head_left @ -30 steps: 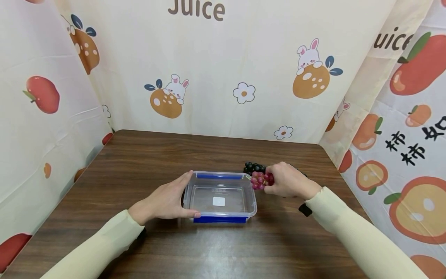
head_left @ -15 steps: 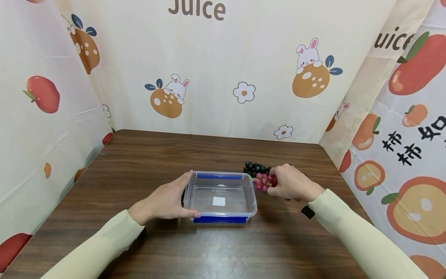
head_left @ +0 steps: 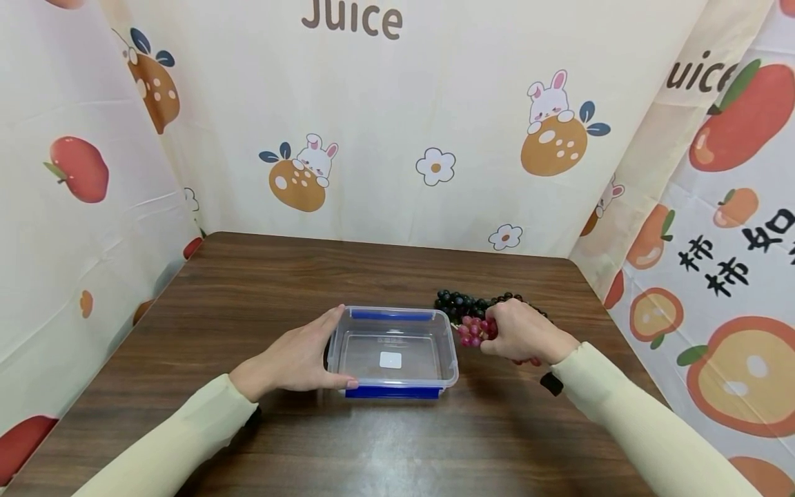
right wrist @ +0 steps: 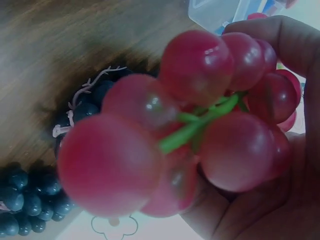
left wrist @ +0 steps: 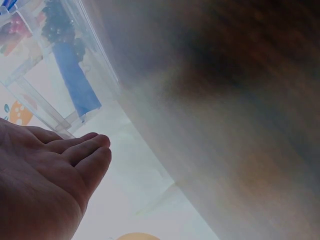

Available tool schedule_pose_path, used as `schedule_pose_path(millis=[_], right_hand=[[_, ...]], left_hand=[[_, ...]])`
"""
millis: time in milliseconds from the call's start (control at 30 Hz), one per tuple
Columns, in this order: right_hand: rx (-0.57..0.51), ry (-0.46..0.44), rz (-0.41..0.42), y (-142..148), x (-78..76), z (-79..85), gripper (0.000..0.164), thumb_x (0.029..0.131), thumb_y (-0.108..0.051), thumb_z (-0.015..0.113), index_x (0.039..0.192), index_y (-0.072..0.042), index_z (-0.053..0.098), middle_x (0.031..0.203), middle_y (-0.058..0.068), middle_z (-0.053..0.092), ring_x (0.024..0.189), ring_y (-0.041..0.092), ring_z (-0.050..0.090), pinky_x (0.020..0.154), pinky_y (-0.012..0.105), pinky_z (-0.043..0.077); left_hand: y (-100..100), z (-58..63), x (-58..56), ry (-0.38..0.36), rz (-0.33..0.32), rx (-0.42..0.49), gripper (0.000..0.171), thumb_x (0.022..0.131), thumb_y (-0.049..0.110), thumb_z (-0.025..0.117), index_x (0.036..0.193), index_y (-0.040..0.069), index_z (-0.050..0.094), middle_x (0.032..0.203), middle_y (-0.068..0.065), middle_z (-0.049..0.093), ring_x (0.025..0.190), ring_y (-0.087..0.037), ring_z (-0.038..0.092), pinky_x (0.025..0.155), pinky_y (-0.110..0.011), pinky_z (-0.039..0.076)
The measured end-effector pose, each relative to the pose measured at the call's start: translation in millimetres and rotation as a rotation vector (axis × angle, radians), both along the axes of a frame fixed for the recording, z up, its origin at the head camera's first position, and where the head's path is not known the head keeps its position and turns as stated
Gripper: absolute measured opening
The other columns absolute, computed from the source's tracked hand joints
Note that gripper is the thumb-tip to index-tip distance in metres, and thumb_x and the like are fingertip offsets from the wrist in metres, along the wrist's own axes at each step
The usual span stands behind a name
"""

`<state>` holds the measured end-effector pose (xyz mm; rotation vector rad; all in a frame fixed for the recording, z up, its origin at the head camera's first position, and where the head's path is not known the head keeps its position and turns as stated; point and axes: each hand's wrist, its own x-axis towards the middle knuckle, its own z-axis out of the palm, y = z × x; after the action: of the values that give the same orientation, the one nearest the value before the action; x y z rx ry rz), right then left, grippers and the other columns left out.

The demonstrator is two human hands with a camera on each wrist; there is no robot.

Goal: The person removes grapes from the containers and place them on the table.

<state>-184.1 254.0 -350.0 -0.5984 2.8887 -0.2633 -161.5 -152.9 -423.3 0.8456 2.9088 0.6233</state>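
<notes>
My left hand (head_left: 301, 355) rests at the left end of a clear plastic food container (head_left: 419, 348) with blue clips, thumb on its front rim and index fingertip at the back left corner. In the left wrist view its fingers (left wrist: 90, 157) lie nearly straight against the container's side. Just right of the container, my right hand (head_left: 524, 331) holds a bunch of red grapes (head_left: 477, 331). Close up in the right wrist view, the grapes (right wrist: 110, 165) show a green stem, and part of the bunch is hidden by the hand. Dark grapes (head_left: 456, 304) lie behind it, partly covered by the hand.
All this stands on a brown wood-grain table (head_left: 298, 269). A fruit-printed cloth (head_left: 385, 103) hangs behind and on both sides. Inside the container, only a white label (head_left: 390, 359) is visible. Two dark bunches, one of them the grapes (right wrist: 30, 200) at lower left, appear in the right wrist view.
My right hand and the red grapes have shifted right and slightly toward me, away from the container's rim. More of the dark grapes shows now. My left hand and the container stay put.
</notes>
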Motion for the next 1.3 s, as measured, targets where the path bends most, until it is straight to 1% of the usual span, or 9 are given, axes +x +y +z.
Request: schedule_pose_path(millis=[167,367,533,733,933,1300], right_hand=[[0.001,-0.018,-0.008,2.3,0.4,-5.1,0.023,0.082,-0.027,0.077,0.07,-0.017,0.06,0.056,-0.003,0.053,0.046,0.01,0.047,0.046,0.029,0.039],[0.003,-0.037,-0.021,4.2,3.1,-10.8,0.025,0.082,-0.027,0.078,0.068,-0.017,0.059,0.053,-0.004,0.049,0.043,0.009,0.043,0.043,0.028,0.036],[-0.002,-0.035,-0.011,3.7,4.7,-15.9,0.028,0.081,-0.027,0.078,0.066,-0.017,0.058,0.053,-0.005,0.047,0.042,0.008,0.043,0.042,0.026,0.034],[0.017,-0.048,-0.015,1.0,5.8,-22.0,0.026,0.081,-0.028,0.079,0.067,-0.018,0.06,0.053,-0.005,0.051,0.043,0.008,0.045,0.042,0.026,0.036],[0.02,-0.056,-0.036,-0.4,6.5,-27.1,0.025,0.08,-0.027,0.08,0.067,-0.017,0.061,0.055,-0.004,0.053,0.045,0.009,0.047,0.043,0.027,0.037],[0.055,-0.06,-0.048,-0.6,4.6,-37.4,0.029,0.075,-0.025,0.08,0.06,-0.015,0.056,0.052,-0.007,0.043,0.046,0.008,0.038,0.045,0.027,0.029]], left_hand=[[-0.2,-0.6,-0.3,-0.006,0.004,-0.001,0.142,0.066,0.096,0.059,0.165,0.006,0.013,0.168,-0.013,0.025,0.143,-0.031,0.045,0.104,-0.049,0.049],[-0.2,1.1,-0.4,-0.009,0.001,-0.011,0.142,0.066,0.097,0.057,0.165,0.006,0.012,0.168,-0.013,0.024,0.144,-0.03,0.043,0.106,-0.048,0.047],[-0.2,2.3,0.1,-0.011,0.0,-0.011,0.142,0.066,0.097,0.057,0.165,0.005,0.013,0.168,-0.013,0.024,0.144,-0.031,0.043,0.106,-0.048,0.047],[-0.2,3.8,1.1,-0.017,0.002,-0.014,0.143,0.066,0.097,0.057,0.165,0.005,0.012,0.168,-0.013,0.023,0.144,-0.031,0.042,0.105,-0.049,0.048],[-0.1,3.9,1.0,-0.012,0.001,-0.009,0.142,0.066,0.097,0.057,0.165,0.005,0.013,0.168,-0.013,0.024,0.144,-0.031,0.042,0.106,-0.049,0.047],[-0.8,3.3,0.3,-0.003,-0.006,-0.009,0.142,0.066,0.097,0.057,0.164,0.004,0.014,0.168,-0.014,0.025,0.143,-0.031,0.043,0.105,-0.049,0.048]])
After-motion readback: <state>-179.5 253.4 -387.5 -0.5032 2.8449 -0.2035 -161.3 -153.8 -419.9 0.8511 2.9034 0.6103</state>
